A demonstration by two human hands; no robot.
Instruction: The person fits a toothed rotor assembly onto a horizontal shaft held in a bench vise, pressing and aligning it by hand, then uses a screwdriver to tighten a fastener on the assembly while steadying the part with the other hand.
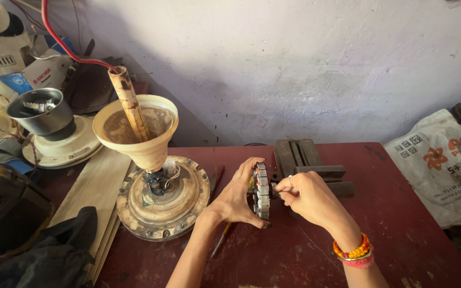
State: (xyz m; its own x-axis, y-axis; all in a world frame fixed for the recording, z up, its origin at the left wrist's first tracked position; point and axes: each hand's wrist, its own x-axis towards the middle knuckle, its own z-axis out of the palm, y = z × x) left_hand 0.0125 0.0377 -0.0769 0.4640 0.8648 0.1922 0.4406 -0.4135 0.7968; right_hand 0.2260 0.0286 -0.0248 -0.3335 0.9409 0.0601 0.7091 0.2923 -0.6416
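The grey slotted metal stator ring stands on edge near the middle of the dark red table, its axis running left to right. The left hand clasps its left face and near rim. The right hand pinches at its right face, at the hub. Both hands touch it. A dismantled cream ceiling fan motor sits just left.

Both hands raised together, left cupped, right pinching.
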